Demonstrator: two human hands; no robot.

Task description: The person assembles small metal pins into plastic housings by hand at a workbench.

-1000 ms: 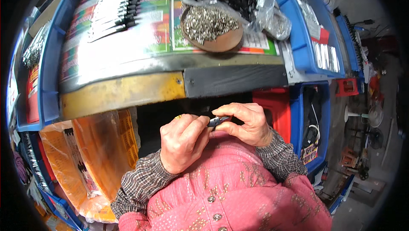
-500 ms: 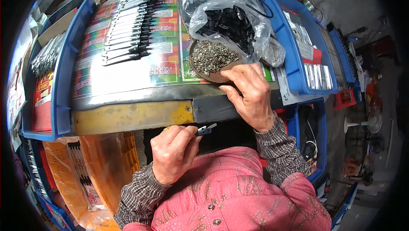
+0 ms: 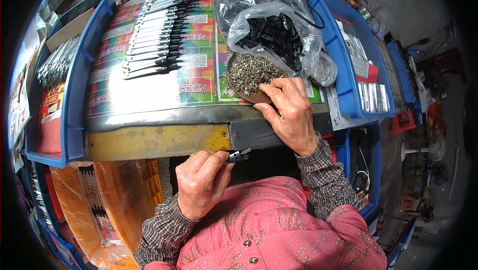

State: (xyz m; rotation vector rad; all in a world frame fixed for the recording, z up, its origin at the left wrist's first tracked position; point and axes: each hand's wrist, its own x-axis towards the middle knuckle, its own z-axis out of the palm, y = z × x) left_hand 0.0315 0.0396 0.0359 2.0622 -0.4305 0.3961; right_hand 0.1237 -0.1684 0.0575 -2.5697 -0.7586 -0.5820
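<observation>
My left hand [image 3: 201, 183] is closed round a small dark grey piece [image 3: 235, 157] with holes in its side and a silver tip, just below the table's front edge; the rest of it is hidden in my fingers. My right hand [image 3: 291, 113] is over the near right rim of a round brown dish [image 3: 255, 97]. Its thumb and index finger are apart, the index fingertip against the edge of a heap of tiny metal pins [image 3: 254, 71]. I see nothing held between them.
Slim silver pieces with black ends [image 3: 154, 46] lie in a long row on a colourful printed sheet. Behind the dish, a clear plastic bag [image 3: 316, 36] holds black parts. Blue bins [image 3: 74, 101] flank the table; an orange plastic-lined crate [image 3: 119, 195] stands below.
The table and everything on it sit slightly lower and further right in the picture. My right index finger has come in against the pin heap. My left hand keeps its hold.
</observation>
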